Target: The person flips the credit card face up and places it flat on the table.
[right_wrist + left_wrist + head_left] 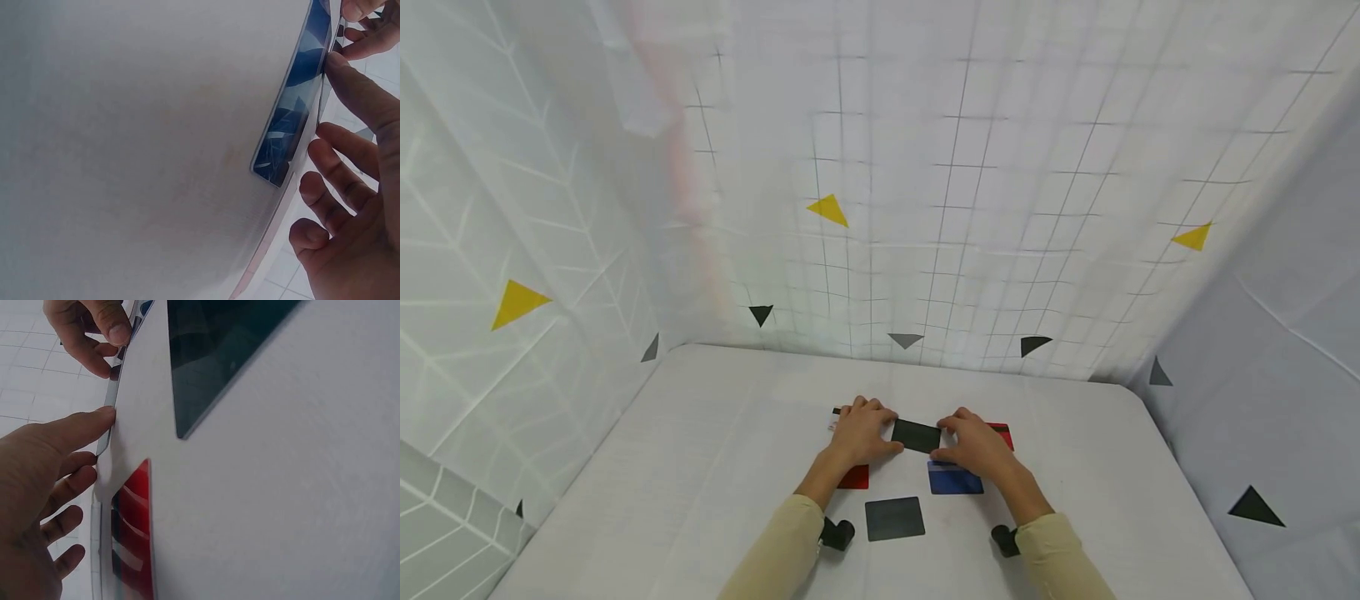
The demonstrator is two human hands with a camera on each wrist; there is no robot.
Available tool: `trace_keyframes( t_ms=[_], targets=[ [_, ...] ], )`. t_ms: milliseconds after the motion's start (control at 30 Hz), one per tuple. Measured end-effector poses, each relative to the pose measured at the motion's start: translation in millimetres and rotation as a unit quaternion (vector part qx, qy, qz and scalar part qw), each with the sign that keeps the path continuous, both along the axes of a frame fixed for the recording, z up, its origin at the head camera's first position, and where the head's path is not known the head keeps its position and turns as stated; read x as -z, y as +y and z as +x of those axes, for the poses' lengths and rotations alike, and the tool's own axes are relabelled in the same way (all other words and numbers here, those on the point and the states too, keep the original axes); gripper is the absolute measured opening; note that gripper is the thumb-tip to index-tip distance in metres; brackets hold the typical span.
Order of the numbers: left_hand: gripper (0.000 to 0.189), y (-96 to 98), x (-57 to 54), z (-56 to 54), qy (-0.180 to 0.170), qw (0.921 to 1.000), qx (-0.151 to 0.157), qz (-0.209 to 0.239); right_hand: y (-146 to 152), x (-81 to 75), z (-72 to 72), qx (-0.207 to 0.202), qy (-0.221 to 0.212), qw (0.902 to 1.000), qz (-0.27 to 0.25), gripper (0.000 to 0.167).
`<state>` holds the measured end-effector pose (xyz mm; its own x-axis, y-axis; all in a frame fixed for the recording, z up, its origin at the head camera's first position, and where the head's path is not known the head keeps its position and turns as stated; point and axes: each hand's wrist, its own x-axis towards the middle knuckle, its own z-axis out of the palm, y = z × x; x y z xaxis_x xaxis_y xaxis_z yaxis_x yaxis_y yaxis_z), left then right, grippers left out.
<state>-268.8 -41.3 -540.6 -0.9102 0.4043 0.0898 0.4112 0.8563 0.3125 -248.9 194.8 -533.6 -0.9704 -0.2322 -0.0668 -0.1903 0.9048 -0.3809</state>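
Observation:
Between both hands in the head view is a dark card (916, 436). My left hand (859, 433) pinches its left end with thumb and index finger. The card's right end is pinched the same way by my right hand (976, 448). Both wrist views show this card nearly edge-on. Nearer to me a second dark card (895, 519) lies flat on the table. A blue card (955, 480) lies just below the right hand, and a red card (855, 477) is partly covered by the left wrist. Another red card (1003, 433) peeks out behind the right hand.
Beyond the left hand, a mostly hidden card (835, 412) with a dark strip shows only its edge. The white table (715, 467) carries all the cards. White curtains with grid lines surround it at the back and sides. Small black devices (838, 535) sit at both wrists.

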Motion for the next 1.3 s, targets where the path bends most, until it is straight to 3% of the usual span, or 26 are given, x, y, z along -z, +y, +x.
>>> trace_keyframes(
  t_ms=[700,1100,1300],
  targets=[
    [0.05,1.8,2.8,-4.7,-0.014,0.9999,-0.005,0.008,-1.7,-2.3,-1.2,0.011,-0.009,0.9994,-0.032,0.049],
    [0.053,2.2,1.9,-2.6,-0.021,0.9996,-0.005,0.02,1.1,-1.0,-5.7,-0.009,-0.028,0.9987,-0.041,0.048],
    [0.053,2.0,4.3,-3.4,-0.019,0.9996,0.0,0.022,2.5,1.7,-5.7,-0.015,-0.018,0.9985,-0.05,0.05]
  ],
)
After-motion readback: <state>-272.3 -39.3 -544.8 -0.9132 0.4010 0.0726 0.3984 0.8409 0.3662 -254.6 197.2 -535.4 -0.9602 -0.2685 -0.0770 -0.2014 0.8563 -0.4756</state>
